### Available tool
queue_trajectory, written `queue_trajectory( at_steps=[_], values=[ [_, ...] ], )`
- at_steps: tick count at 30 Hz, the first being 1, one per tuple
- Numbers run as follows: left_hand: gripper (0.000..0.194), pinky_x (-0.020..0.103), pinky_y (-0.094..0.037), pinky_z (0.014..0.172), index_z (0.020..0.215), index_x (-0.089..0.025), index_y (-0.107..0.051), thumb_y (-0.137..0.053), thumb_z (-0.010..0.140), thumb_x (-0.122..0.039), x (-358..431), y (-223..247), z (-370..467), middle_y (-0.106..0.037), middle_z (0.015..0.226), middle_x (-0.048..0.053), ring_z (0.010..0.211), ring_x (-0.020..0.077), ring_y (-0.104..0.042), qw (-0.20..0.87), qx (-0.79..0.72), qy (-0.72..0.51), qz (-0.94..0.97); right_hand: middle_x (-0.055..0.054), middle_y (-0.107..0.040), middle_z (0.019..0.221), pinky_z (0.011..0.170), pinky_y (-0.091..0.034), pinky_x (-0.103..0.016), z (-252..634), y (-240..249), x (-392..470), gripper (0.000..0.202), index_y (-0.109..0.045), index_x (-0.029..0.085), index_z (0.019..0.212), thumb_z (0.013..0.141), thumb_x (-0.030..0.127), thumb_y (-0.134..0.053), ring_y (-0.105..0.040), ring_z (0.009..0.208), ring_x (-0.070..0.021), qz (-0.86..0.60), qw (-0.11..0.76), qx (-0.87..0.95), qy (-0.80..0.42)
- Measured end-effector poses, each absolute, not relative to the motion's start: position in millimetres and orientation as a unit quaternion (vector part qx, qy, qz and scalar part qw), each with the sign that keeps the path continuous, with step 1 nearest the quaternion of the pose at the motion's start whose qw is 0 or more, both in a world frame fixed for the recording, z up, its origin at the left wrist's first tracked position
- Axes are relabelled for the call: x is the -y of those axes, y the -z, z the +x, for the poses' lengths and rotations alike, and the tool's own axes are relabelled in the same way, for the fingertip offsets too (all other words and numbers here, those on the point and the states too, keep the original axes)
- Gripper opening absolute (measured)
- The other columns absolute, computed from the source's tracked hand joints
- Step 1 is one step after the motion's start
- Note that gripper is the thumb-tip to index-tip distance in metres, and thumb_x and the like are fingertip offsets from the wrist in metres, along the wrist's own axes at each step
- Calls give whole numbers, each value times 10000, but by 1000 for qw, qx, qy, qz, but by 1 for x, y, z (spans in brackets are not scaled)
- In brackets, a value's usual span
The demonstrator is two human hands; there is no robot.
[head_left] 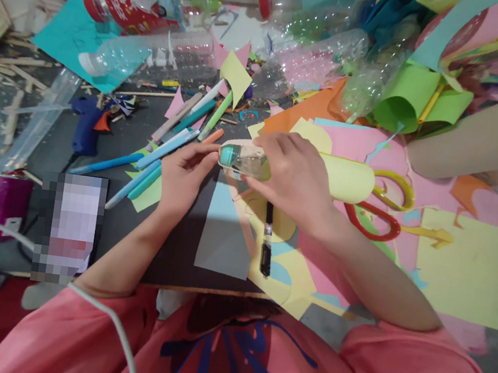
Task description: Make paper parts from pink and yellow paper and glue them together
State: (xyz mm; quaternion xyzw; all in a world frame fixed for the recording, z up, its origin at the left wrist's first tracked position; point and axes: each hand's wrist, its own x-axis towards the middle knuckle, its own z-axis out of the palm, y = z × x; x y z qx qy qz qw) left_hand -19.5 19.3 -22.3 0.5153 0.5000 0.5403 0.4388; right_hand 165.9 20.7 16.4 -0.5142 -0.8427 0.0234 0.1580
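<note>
Between my hands lies a small clear plastic bottle [249, 163] with a teal cap [227, 155] pointing left. A thin pale strip [239, 143] runs along the bottle and bends round its cap end. My left hand [188, 172] pinches the strip at the cap, thumb and index finger together. My right hand [293, 177] is wrapped over the bottle's body from above and hides much of it. Just right of that hand a yellow paper roll [348, 178] sticks out; whether it joins the bottle is hidden. Below the bottle lies a black pen [267, 244].
Markers [169, 148] and a blue glue gun [86, 125] lie to the left, near a phone [76, 225]. Scissors [377, 222] rest on coloured paper at right. Plastic bottles [156, 52] line the back. Beside my right arm is a cardboard tube [480, 134].
</note>
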Motion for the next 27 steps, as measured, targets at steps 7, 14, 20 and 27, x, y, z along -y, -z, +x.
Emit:
queue_trajectory(
  at_steps=[7, 14, 20, 27],
  values=[
    [247, 345, -619, 825, 844, -204, -798, -765, 778, -439, -22, 28, -23, -770, 1127, 67, 1049, 279, -724, 460, -540, -497, 499, -156, -681, 1048, 828, -416, -409, 160, -11, -20, 246, -600, 124, 1107, 916, 267, -541, -575, 962, -305, -521, 135, 843, -10],
    [373, 336, -608, 856, 851, -204, -771, -827, 686, -534, -25, 34, -22, -756, 1163, 80, 1056, 264, -720, 511, -511, -515, 462, -157, -684, 1058, 838, -404, -406, 161, -8, -20, 234, -606, 124, 1101, 913, 245, -538, -568, 969, -303, -521, 146, 841, 1],
    [291, 305, -594, 843, 792, -208, -741, -836, 709, -470, -24, 31, -21, -710, 1271, 81, 1053, 234, -716, 543, -495, -523, 433, -173, -684, 1068, 842, -403, -408, 160, -13, -19, 255, -611, 110, 1106, 897, 251, -570, -572, 979, -313, -524, 132, 841, -17],
    [320, 294, -579, 778, 737, -203, -663, -867, 670, -441, -26, 28, -23, -716, 1250, 67, 884, 180, -714, 575, -492, -507, 413, -175, -694, 1050, 838, -411, -410, 158, -10, -16, 229, -618, 122, 1086, 893, 235, -571, -576, 977, -313, -520, 144, 842, -12]
  ],
)
